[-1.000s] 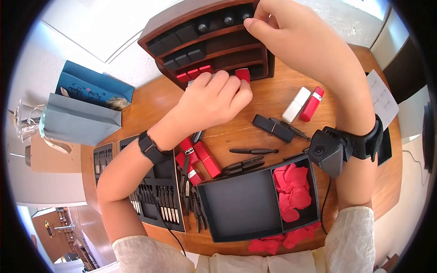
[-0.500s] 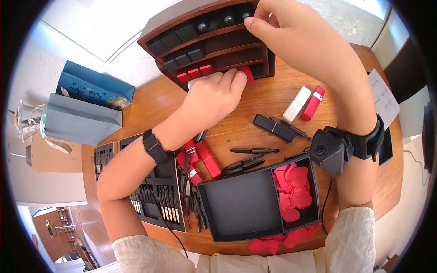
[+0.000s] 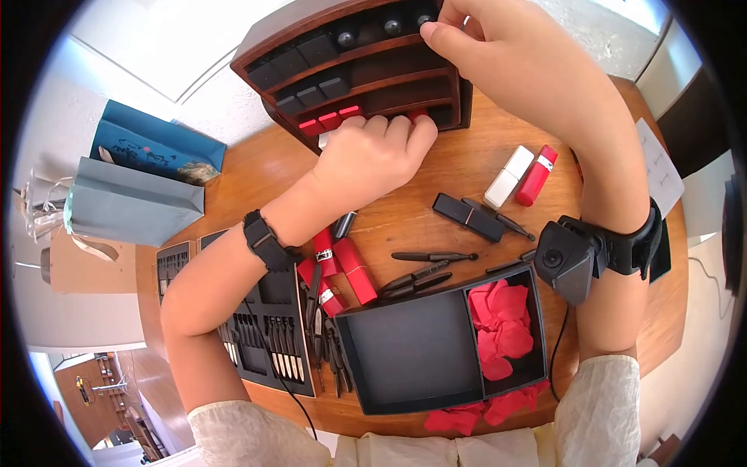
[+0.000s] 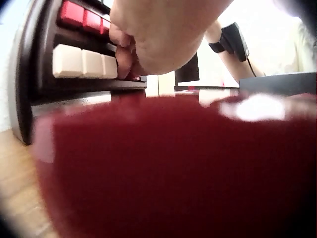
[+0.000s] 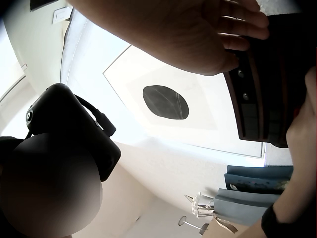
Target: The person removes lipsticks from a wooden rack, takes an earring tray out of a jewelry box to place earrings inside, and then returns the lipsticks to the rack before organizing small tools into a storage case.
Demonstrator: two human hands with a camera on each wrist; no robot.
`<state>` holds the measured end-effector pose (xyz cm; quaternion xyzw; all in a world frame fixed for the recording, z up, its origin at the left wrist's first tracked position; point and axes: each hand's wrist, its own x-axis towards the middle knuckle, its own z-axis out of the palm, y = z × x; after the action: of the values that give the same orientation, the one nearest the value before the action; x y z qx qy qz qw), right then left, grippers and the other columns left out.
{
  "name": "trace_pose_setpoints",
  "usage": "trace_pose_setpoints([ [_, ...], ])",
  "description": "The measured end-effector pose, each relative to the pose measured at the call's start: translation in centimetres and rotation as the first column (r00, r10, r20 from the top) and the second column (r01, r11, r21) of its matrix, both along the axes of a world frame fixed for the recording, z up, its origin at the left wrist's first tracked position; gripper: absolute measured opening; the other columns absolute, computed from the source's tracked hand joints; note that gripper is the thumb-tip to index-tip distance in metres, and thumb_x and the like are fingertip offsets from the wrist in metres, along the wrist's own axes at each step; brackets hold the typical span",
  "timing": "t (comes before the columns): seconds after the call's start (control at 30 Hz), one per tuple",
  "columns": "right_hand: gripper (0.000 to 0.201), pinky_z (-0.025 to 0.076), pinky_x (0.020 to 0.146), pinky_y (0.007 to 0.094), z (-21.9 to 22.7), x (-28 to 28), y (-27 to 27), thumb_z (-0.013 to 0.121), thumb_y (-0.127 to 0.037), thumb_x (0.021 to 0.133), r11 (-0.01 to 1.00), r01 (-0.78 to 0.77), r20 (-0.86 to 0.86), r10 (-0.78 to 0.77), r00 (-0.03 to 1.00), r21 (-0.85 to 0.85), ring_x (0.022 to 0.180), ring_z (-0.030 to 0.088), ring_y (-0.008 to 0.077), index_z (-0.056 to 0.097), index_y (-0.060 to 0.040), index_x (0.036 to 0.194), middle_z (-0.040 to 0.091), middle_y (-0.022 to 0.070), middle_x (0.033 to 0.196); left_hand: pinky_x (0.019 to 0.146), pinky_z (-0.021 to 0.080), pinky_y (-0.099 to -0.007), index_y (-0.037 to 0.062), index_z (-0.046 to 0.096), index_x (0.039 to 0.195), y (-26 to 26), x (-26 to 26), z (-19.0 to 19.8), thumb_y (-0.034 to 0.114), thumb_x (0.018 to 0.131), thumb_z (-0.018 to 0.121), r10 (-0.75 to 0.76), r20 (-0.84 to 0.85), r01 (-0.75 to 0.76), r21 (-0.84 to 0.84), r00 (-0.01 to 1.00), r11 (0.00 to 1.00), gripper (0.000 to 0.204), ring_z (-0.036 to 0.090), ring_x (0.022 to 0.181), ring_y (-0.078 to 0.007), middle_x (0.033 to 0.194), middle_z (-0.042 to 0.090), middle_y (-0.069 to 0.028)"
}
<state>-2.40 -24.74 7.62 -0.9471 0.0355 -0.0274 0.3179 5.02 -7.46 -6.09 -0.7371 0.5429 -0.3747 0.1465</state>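
Note:
A dark wooden rack [image 3: 241, 54] stands at the back, its tiers holding black, red and white cosmetic cases. My left hand [image 3: 379, 154] reaches into its lowest part, knuckles bent. The fingers hold a red lipstick case [image 3: 421, 117], mostly covered by the hand. In the left wrist view the fingertips [image 4: 125, 67] are at the end of a row of white cases [image 4: 69, 61], under a row of red ones [image 4: 73, 13]. My right hand [image 5: 208, 37] rests against the rack's upper right corner, fingers fairly straight, thumb near a round-ended black case [image 3: 393, 28].
A black divided box [image 3: 412, 350] with red petals [image 3: 498, 319] stands in front. Red cases [image 3: 354, 272], a white case [image 3: 509, 177] and black pens [image 3: 432, 257] lie around. Left are a brush tray [image 3: 261, 342] and paper bags [image 3: 136, 202]. A glossy dark-red surface [image 4: 173, 168] fills the left wrist view's foreground.
My left hand has shifted slightly right and closer in at the lowest tier, and less of the red lipstick case shows. My right hand has stayed at the rack's corner.

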Motion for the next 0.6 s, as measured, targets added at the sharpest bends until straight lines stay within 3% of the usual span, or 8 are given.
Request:
trace_pose_setpoints([
  [0.07, 0.03, 0.052, 0.074, 0.0378, 0.1, -0.1, 0.2, 0.049, -0.023, 0.095, 0.998, 0.022, 0.06, -0.019, 0.998, -0.059, 0.075, 0.063, 0.031, 0.061, 0.0031, 0.086, 0.064, 0.0197, 0.079, 0.049, 0.042, -0.025, 0.0062, 0.059, 0.096, 0.0, 0.2, -0.3, 0.012, 0.071, 0.061, -0.008, -0.013, 0.008, 0.01, 1.0, 1.0, 0.026, 0.054, 0.057, -0.012, 0.067, 0.05, 0.0008],
  [0.13, 0.03, 0.052, 0.074, 0.0374, 0.9, 0.5, -0.4, 0.05, -0.024, 0.095, 0.999, 0.0, -0.08, 0.004, 0.997, 0.049, 0.076, 0.064, 0.0308, 0.061, 0.0027, 0.086, 0.065, 0.0194, 0.08, 0.049, 0.042, -0.0252, 0.0072, 0.058, 0.093, 0.0, 0.3, -0.2, 0.013, 0.07, 0.061, -0.016, -0.026, 0.016, 0.018, 1.0, 1.0, 0.024, 0.055, 0.058, -0.012, 0.068, 0.049, 0.0007],
  [0.23, 0.031, 0.052, 0.074, 0.0379, 0.5, 0.7, -0.7, 0.05, -0.024, 0.096, 1.0, -0.024, -0.057, 0.024, 0.998, 0.004, 0.077, 0.064, 0.0311, 0.062, 0.0043, 0.09, 0.065, 0.0196, 0.081, 0.05, 0.043, -0.0258, 0.0081, 0.058, 0.093, -0.2, -0.2, 0.4, 0.014, 0.069, 0.061, -0.014, -0.031, 0.016, 0.042, 0.999, 0.999, 0.025, 0.056, 0.06, -0.0122, 0.071, 0.051, -0.0005],
  [0.33, 0.034, 0.051, 0.075, 0.0385, 0.5, 0.8, -1.2, 0.051, -0.026, 0.096, 1.0, -0.01, -0.081, 0.01, 0.997, -0.008, 0.079, 0.064, 0.0318, 0.064, 0.0061, 0.095, 0.066, 0.0211, 0.083, 0.052, 0.046, -0.0285, 0.0086, 0.058, 0.093, -0.3, -1.5, 1.6, 0.015, 0.074, 0.063, -0.017, -0.194, 0.038, 0.109, 0.981, 0.993, 0.02, 0.058, 0.062, -0.0151, 0.074, 0.052, -0.0026],
  [0.37, 0.034, 0.051, 0.075, 0.0385, -0.1, 0.5, -1.5, 0.051, -0.026, 0.096, 1.0, -0.01, -0.082, 0.01, 0.997, -0.01, 0.079, 0.064, 0.0318, 0.064, 0.0061, 0.095, 0.066, 0.0211, 0.083, 0.053, 0.048, -0.0302, 0.0082, 0.059, 0.094, -0.4, -1.9, 1.9, 0.017, 0.078, 0.064, -0.039, -0.408, 0.107, 0.147, 0.912, 0.983, 0.019, 0.061, 0.064, -0.0172, 0.077, 0.053, -0.0038],
  [0.4, 0.036, 0.051, 0.075, 0.0385, -1.1, 0.0, -1.7, 0.052, -0.027, 0.096, 0.997, -0.042, 0.085, 0.047, 0.995, -0.066, 0.08, 0.064, 0.0317, 0.064, 0.0066, 0.098, 0.066, 0.0215, 0.084, 0.055, 0.049, -0.0318, 0.0079, 0.059, 0.095, -0.4, -2.5, 2.2, 0.019, 0.081, 0.066, -0.046, -0.601, 0.182, 0.167, 0.798, 0.969, 0.019, 0.063, 0.067, -0.0192, 0.08, 0.054, -0.005],
  [0.43, 0.037, 0.051, 0.075, 0.0386, -1.6, -0.3, -1.9, 0.052, -0.028, 0.096, 0.99, -0.064, 0.247, 0.094, 0.964, -0.127, 0.081, 0.064, 0.0316, 0.064, 0.0071, 0.1, 0.066, 0.0219, 0.086, 0.059, 0.052, -0.0351, 0.0075, 0.058, 0.1, -0.5, -3.3, 2.4, 0.024, 0.086, 0.067, 0.012, -0.694, 0.161, 0.183, 0.72, 0.97, 0.024, 0.066, 0.076, -0.0235, 0.088, 0.056, -0.0068],
  [0.6, 0.036, 0.051, 0.075, 0.0371, -1.7, -0.4, -2.3, 0.053, -0.027, 0.097, 0.987, -0.071, 0.252, 0.105, 0.962, -0.141, 0.08, 0.064, 0.0296, 0.064, 0.0063, 0.099, 0.066, 0.0208, 0.085, 0.066, 0.053, -0.0394, 0.0077, 0.056, 0.107, -0.1, -4.3, 1.1, 0.023, 0.085, 0.068, 0.096, -0.779, 0.126, 0.22, 0.619, 0.967, 0.03, 0.066, 0.086, -0.0284, 0.096, 0.057, -0.0101],
])
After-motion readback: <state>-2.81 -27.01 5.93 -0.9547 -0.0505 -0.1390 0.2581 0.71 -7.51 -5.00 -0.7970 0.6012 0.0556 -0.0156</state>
